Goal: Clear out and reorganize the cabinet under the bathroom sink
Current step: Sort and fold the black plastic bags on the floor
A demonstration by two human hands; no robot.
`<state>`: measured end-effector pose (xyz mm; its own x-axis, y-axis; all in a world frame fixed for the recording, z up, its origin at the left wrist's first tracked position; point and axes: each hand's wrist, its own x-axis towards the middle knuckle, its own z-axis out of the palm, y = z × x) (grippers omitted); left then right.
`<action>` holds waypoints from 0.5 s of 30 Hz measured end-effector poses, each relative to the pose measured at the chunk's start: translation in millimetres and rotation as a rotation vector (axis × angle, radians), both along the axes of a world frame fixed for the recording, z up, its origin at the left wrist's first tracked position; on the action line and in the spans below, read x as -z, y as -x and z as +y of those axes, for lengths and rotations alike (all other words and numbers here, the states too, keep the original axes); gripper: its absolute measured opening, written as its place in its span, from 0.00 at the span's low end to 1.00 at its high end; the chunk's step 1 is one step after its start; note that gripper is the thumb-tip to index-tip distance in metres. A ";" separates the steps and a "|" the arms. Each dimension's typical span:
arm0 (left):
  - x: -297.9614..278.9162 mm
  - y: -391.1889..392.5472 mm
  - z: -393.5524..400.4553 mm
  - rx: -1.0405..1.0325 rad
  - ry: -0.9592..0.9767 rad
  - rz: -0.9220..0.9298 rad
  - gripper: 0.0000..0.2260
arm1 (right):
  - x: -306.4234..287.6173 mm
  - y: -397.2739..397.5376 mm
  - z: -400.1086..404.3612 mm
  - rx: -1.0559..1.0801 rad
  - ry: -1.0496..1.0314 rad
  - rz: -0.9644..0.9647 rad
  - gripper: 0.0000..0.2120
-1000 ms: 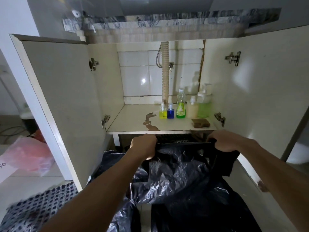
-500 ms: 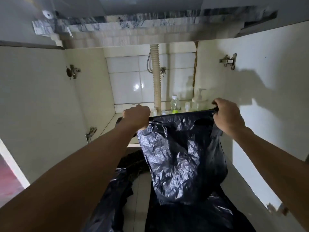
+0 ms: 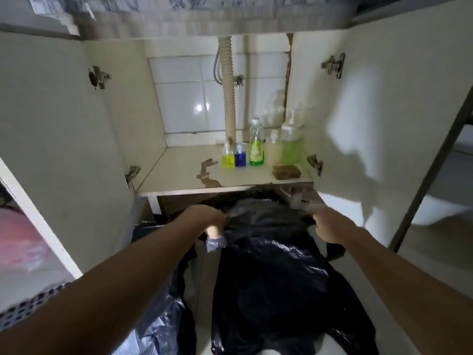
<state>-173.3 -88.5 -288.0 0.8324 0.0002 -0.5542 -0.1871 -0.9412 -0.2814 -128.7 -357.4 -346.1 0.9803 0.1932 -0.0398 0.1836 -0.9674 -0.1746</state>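
Observation:
A black plastic bag (image 3: pixel 271 283) hangs in front of the open cabinet. My left hand (image 3: pixel 204 217) grips its top edge on the left, and my right hand (image 3: pixel 329 226) grips the top edge on the right, both below the cabinet floor (image 3: pixel 179 172). Inside, at the back right, stand a small yellow bottle (image 3: pixel 227 157), a small blue bottle (image 3: pixel 240 156), a green dish-soap bottle (image 3: pixel 256 144), a pale bottle (image 3: pixel 273 147) and a large green pump bottle (image 3: pixel 290 142). A brown sponge (image 3: pixel 286 171) lies in front of them.
Both cabinet doors stand open, the left door (image 3: pixel 51 139) and the right door (image 3: pixel 389 124). A corrugated drain hose (image 3: pixel 228 93) runs down the back. A brown stain (image 3: pixel 207 172) marks the shelf. A second black bag (image 3: pixel 163 319) lies on the floor at the left.
Both hands have come down with the bag, from level with the bottles to below the shelf edge. The bottles and sponge are in sight again.

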 end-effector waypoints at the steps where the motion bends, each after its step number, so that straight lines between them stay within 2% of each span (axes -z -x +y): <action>1: 21.4 -2.0 -0.2 -0.016 0.024 0.068 0.21 | 14.6 1.0 -1.9 0.002 -0.041 0.050 0.13; 3: 68.4 -0.1 -2.6 -0.061 0.078 0.131 0.25 | 49.9 -1.0 -7.7 -0.012 -0.030 0.106 0.14; 5: 114.3 11.1 -9.2 -0.121 0.142 0.137 0.33 | 85.3 -0.5 -14.4 -0.022 0.100 0.194 0.17; 9: 190.0 35.8 -26.0 -0.242 0.326 0.103 0.33 | 149.3 7.8 -29.0 -0.080 0.221 0.204 0.25; 12: 231.1 50.2 -31.2 -0.324 0.367 0.138 0.38 | 182.3 18.3 -34.5 -0.077 0.346 0.249 0.27; 15: 254.7 63.2 -36.1 -0.356 0.413 0.171 0.40 | 204.5 25.6 -35.7 -0.017 0.373 0.354 0.30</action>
<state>-236.5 -124.6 -542.7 0.7193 0.0195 -0.6944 0.1515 -0.9800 0.1294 -154.3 -393.2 -550.6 0.8913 0.1184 -0.4376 0.1920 -0.9731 0.1278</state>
